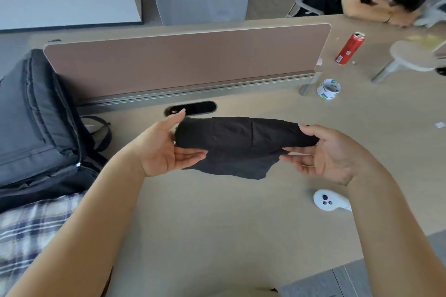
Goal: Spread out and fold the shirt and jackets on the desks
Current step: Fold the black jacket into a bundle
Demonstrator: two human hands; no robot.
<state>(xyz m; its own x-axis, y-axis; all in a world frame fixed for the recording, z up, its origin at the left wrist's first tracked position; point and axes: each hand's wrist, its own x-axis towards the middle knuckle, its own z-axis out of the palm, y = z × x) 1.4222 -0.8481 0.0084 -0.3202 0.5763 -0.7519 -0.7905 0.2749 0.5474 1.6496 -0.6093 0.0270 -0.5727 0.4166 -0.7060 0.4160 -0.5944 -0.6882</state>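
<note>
black garment (241, 144) looks folded small, left hand (166, 149) cradling, right hand (330, 154) pinching it; plaid shirt (31, 236) looks unfolded, so halfway-ish.

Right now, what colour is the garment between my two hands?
The garment is plain black, seen best in the head view.

Left hand (166, 149) and right hand (330, 152) hold black garment (241, 142).
</note>
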